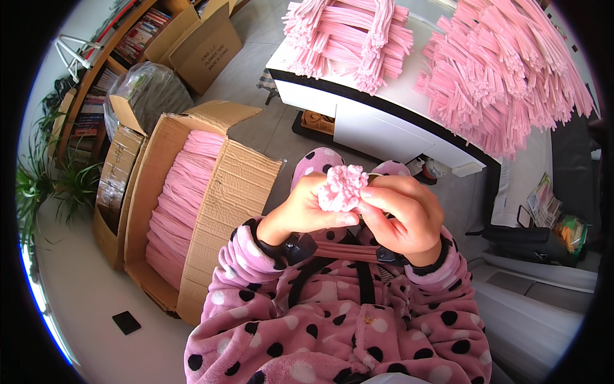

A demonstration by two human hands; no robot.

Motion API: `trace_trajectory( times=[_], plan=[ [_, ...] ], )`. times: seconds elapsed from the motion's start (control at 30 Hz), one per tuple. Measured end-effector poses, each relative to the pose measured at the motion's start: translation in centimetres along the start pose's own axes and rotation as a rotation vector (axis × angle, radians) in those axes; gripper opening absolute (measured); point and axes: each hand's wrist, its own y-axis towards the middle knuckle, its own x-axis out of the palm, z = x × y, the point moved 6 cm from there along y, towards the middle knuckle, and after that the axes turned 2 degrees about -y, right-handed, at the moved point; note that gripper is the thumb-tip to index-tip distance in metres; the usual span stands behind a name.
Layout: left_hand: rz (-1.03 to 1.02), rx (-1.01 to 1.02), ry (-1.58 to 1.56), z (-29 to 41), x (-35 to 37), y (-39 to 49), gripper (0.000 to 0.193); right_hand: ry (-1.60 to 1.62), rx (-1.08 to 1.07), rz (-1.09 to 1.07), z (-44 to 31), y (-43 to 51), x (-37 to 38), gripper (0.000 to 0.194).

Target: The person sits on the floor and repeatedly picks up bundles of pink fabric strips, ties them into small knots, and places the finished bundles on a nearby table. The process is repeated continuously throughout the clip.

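A ruffled pink crepe-like flower (341, 188) is held above my lap, in the middle of the view. My left hand (312, 204) grips it from the left, with the thumb under its lower edge. At its right edge, the thumb and fingertips of my right hand (403, 211) pinch it; what exactly lies between them is partly hidden. A bundle of pink strips (346, 252) lies across my lap, below the hands and close to both wrists.
On the white table (407, 91) ahead lie stacked pink bundles (355, 38) and a large pink heap (494, 77). An open cardboard box (240, 177) with long pink strips (184, 201) stands at left, near other boxes, a bookshelf and a plant. A black bag (515, 237) is at right.
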Motion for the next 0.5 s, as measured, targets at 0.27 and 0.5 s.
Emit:
trace_trajectory(
  times=[0.27, 0.5],
  plan=[
    [-0.02, -0.019, 0.01, -0.84, -0.55, -0.21, 0.032, 0.225, 0.099, 0.009, 0.29, -0.4, -0.13, 0.035],
    [-0.007, 0.042, 0.125, -0.54, -0.22, -0.14, 0.035, 0.159, 0.104, 0.01, -0.22, 0.22, 0.2, 0.035]
  ],
)
